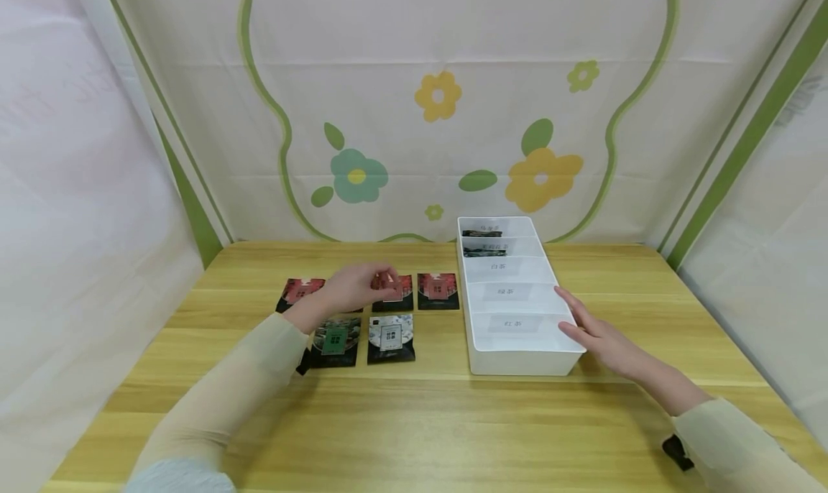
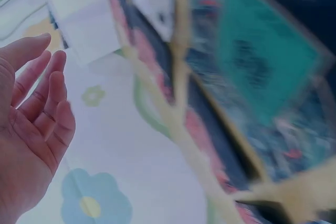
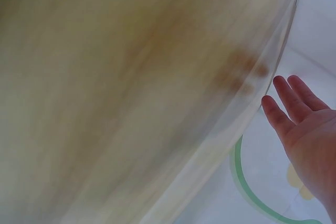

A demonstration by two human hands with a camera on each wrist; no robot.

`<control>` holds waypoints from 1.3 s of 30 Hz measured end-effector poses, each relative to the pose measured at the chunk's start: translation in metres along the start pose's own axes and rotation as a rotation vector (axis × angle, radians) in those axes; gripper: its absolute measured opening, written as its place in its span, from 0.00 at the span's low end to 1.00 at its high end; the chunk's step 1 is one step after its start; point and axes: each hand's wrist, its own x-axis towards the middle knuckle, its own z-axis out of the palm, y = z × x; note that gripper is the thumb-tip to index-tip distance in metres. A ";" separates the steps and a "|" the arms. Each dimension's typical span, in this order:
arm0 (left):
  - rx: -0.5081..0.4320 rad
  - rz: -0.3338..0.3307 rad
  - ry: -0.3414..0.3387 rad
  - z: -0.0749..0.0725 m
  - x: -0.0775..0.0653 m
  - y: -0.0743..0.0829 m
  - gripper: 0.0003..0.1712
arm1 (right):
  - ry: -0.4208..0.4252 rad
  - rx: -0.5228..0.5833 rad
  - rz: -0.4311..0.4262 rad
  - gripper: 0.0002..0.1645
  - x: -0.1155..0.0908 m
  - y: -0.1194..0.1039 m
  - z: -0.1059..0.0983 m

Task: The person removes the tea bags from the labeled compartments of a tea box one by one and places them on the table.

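My left hand (image 1: 352, 289) hovers over the back row of red-and-black sachets (image 1: 438, 289), its fingers loosely bent; the left wrist view shows nothing held in the left hand (image 2: 37, 114). It partly covers some of that row. Nearer the front lie a green-labelled sachet (image 1: 335, 342) and a white-and-black sachet (image 1: 391, 337). Fingertips of my right hand (image 1: 604, 342) touch the right rim of a long white divided box (image 1: 527, 364). In the right wrist view, the right hand (image 3: 310, 135) has extended fingers beside a blurred pale surface.
Thin dark sachets (image 1: 485, 252) stand in the box's two rear compartments, and paper labels mark its dividers. The wooden table (image 1: 388, 421) carries everything. A flowered fabric wall (image 1: 401, 134) rises behind it, with pale fabric at both sides.
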 end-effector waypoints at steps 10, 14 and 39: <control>-0.006 0.116 0.010 0.000 0.037 0.026 0.10 | -0.001 0.013 0.001 0.39 -0.001 0.003 0.001; -0.040 0.134 0.029 0.004 0.051 0.034 0.10 | -0.006 0.025 0.005 0.39 -0.001 0.003 0.001; -0.387 -0.027 0.187 0.048 0.123 0.046 0.14 | -0.003 0.002 0.023 0.39 0.001 0.006 0.000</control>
